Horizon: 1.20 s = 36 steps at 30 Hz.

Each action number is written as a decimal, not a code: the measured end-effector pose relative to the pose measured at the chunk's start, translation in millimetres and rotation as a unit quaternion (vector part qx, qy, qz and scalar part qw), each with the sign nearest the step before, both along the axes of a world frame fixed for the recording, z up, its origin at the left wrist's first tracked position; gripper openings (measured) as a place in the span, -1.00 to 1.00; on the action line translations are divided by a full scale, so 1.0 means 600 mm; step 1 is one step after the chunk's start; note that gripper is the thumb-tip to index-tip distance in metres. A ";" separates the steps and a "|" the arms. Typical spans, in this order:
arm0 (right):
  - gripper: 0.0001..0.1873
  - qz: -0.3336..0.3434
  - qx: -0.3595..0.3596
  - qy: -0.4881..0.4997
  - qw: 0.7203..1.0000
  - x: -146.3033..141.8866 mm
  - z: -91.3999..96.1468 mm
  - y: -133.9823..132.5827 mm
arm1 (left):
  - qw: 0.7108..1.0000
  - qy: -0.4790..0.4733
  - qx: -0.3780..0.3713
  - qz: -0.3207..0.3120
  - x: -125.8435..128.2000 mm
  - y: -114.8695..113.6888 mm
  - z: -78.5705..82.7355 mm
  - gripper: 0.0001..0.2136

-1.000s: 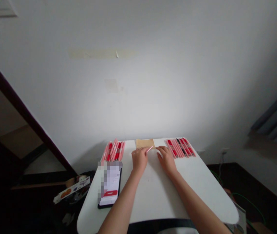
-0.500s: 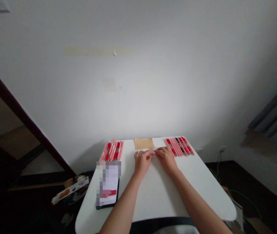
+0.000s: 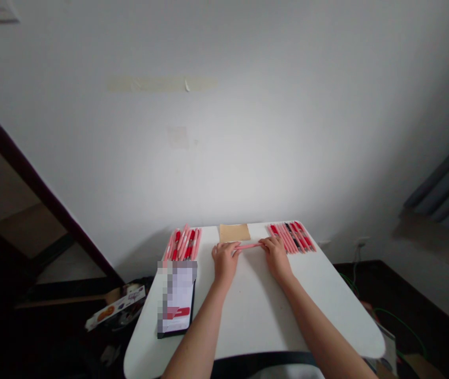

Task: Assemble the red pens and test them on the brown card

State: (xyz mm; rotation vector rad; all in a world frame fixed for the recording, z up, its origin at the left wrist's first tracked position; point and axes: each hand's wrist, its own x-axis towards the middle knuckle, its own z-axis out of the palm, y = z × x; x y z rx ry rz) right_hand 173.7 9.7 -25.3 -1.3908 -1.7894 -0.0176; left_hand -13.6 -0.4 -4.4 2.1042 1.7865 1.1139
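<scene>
A pink pen (image 3: pixel 250 246) lies crosswise between my two hands, over the white table (image 3: pixel 263 310). My left hand (image 3: pixel 225 259) pinches its left end, and my right hand (image 3: pixel 277 258) is closed on its right end. Just beyond the pen is a tan sheet of paper (image 3: pixel 235 232). Close to my right hand, several pink, red and black pens (image 3: pixel 297 237) lie side by side in a row. Another group of pink and red pens (image 3: pixel 185 243), less evenly laid, is to the left of my left hand.
At the table's left side lies a phone (image 3: pixel 179 297) with a lit, partly blurred screen, beside my left forearm. The wall (image 3: pixel 224 173) rises right behind the table. On the floor at left are a white box (image 3: pixel 116 308) and other clutter.
My hands have moved apart, left and right, and the middle of the pink pen now shows between them. Earlier the fingers nearly met and covered most of it.
</scene>
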 end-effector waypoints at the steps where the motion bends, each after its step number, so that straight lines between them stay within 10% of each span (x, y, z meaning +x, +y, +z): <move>1: -0.69 -0.004 0.003 0.000 1.000 0.001 -0.001 0.000 | 1.000 0.002 0.001 0.003 -0.002 0.000 0.000 -0.77; 36: -0.76 -0.064 0.018 -0.066 0.996 0.006 0.020 -0.019 | 0.992 0.105 0.011 0.062 -0.012 0.000 0.006 -0.76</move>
